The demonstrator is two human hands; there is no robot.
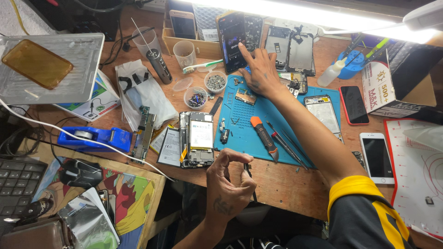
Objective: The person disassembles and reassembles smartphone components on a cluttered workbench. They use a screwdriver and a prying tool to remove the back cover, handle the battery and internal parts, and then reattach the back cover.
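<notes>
Nearest the lens, the left hand point(226, 189) hangs at the counter point(281, 184) edge, fingers curled in, thumb and forefinger pinched on a thin black tool point(249, 174), probably tweezers.

From the left: a keyboard point(16, 180) and a mouse point(80, 173) sit on a picture mat, with a blue tape dispenser point(97, 137) above them. Next comes an opened phone point(198, 138), its back off and battery showing, just left of the blue mat point(249, 115). On the mat lie small boards, an orange-handled screwdriver point(264, 136) and thin picks. At the mat's far edge the right hand point(258, 69) reaches out with fingers spread and gripping nothing, its fingertips on a lit phone point(233, 39) propped upright against a wooden tray. Right of the arm lie a red phone point(354, 105) and a white phone point(377, 158).

By the look of it this is a checking step: one hand works the lit screen while the other keeps the tool ready near the opened phone. Any move of the tool into that phone would call for a steady pinch and a clear line past the loose parts.

The tool's tip is lost against the dark gap below the counter, so its kind stays uncertain. What the lit screen shows is too small to tell, and the keyboard is cut off by the frame.
</notes>
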